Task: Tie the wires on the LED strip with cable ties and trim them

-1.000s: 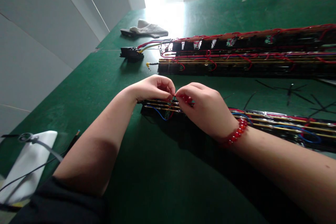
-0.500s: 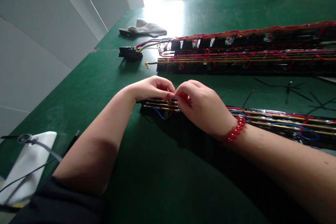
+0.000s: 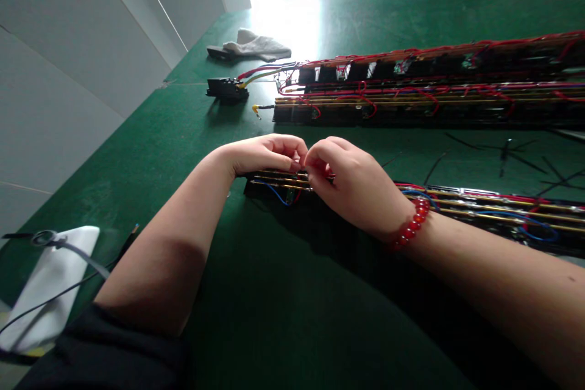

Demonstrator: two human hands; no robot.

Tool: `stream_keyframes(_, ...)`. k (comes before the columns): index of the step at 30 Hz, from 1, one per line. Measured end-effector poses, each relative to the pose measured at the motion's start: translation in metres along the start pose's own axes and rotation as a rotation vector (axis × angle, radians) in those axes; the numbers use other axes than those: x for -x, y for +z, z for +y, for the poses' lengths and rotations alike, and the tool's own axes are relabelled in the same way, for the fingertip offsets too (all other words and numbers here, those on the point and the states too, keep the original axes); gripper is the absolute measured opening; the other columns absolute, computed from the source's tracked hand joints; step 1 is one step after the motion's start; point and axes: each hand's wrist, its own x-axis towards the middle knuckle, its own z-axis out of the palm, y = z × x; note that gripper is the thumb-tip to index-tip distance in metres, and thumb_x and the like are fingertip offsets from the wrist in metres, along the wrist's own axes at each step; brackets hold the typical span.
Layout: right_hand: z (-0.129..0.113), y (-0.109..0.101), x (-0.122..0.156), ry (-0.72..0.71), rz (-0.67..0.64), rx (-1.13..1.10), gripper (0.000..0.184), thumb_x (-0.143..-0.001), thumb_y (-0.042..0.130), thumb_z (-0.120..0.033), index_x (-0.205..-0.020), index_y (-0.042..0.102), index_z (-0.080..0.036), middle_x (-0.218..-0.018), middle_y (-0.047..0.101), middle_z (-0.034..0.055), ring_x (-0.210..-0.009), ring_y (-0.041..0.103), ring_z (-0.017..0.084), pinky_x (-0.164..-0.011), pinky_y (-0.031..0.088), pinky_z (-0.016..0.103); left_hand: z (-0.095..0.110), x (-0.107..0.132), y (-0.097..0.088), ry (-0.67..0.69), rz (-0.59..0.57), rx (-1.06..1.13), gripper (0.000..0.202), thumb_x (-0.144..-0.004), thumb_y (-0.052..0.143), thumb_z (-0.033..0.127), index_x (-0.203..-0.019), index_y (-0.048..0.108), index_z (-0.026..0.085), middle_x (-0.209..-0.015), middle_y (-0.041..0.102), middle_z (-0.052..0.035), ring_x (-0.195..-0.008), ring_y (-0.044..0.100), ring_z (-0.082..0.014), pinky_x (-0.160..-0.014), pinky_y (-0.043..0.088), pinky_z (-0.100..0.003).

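Note:
A long black strip assembly (image 3: 484, 210) with brass rails and red and blue wires lies across the green table (image 3: 283, 292) in front of me. My left hand (image 3: 265, 155) and my right hand (image 3: 351, 186) meet over its left end, fingertips pinched together and almost touching. Both pinch at something small by the wires there; what it is stays hidden under the fingers. A red bead bracelet (image 3: 411, 228) circles my right wrist.
A second, longer wired strip assembly (image 3: 434, 88) lies further back. Left of it sit a black connector block (image 3: 226, 89) with coloured leads and a grey cloth (image 3: 256, 47). Loose black cable ties (image 3: 507, 155) lie at right. A white object with a ring (image 3: 50, 274) sits at near left.
Both hands stay pinched at the strip's left end, fingers shifting only slightly. The view has tipped a little.

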Motion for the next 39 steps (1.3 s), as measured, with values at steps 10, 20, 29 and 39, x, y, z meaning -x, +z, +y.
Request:
stream_keyframes(10,0.001,-0.001,-0.005,0.035,0.003,-0.045,0.008,-0.087,0.053,-0.012,-0.084,0.053,-0.019,-0.086,0.061,0.0061,-0.079,0.056,0.018,-0.073,0.043,0.03,0.002,0.0,0.0,-0.009,-0.03,-0.012,0.019,-0.076,0.074,0.025,-0.09,0.065,0.015,-0.088,0.064,-0.0001,-0.084,0.06,-0.013,-0.076,0.047,-0.023)
stream_keyframes(20,0.001,-0.007,-0.007,0.15,0.032,-0.193,0.01,-0.087,0.053,-0.013,-0.08,0.058,-0.018,-0.085,0.064,0.0045,-0.08,0.057,0.017,-0.075,0.045,0.031,0.006,0.0,0.003,-0.026,-0.009,0.018,0.02,-0.068,0.073,0.021,-0.084,0.064,0.015,-0.08,0.059,0.0021,-0.077,0.055,-0.0115,-0.072,0.044,-0.023)
stream_keyframes(29,-0.001,-0.009,-0.01,0.264,0.066,-0.323,0.01,-0.084,0.056,-0.009,-0.079,0.058,-0.017,-0.079,0.061,0.0027,-0.074,0.054,0.014,-0.069,0.043,0.03,0.012,0.001,0.004,-0.06,-0.018,-0.051,0.016,-0.071,0.069,0.025,-0.08,0.063,0.015,-0.075,0.058,0.0026,-0.071,0.053,-0.0094,-0.064,0.041,-0.021)
stream_keyframes(39,0.001,-0.009,-0.011,0.27,0.068,-0.394,0.004,-0.086,0.061,-0.015,-0.083,0.064,-0.016,-0.082,0.064,0.0026,-0.073,0.056,0.013,-0.069,0.045,0.03,0.006,0.0,0.005,0.047,0.123,-0.103,0.022,-0.069,0.078,0.027,-0.083,0.065,0.015,-0.073,0.063,0.003,-0.068,0.056,-0.0078,-0.064,0.044,-0.02)
